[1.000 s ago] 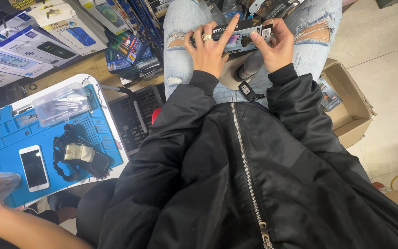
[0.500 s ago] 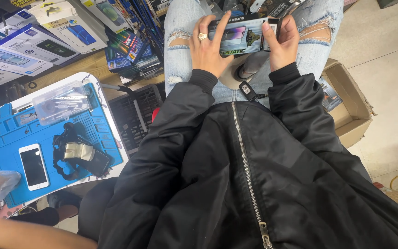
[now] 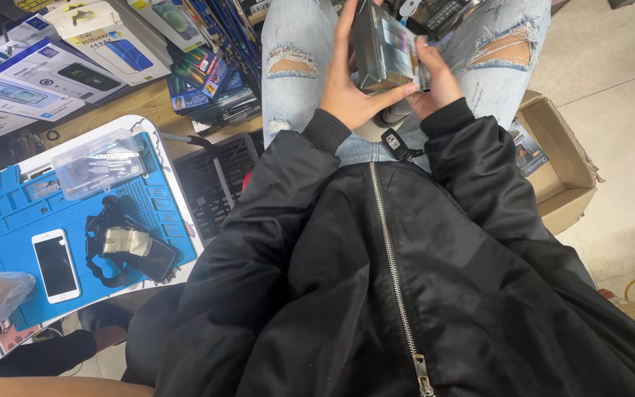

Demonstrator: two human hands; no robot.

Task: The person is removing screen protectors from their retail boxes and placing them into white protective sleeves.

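Both hands clamp 1 flat dark retail box (image 3: 385, 45) upright over the lap, left hand (image 3: 352, 81) backing it, right hand (image 3: 431, 81) steadying its edge.

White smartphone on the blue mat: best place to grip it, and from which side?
Grip the white smartphone across its two long edges, coming straight down from above. It lies flat, screen up, on the blue silicone work mat, with bare mat along both long sides; the black strapped bundle sits apart to one side.
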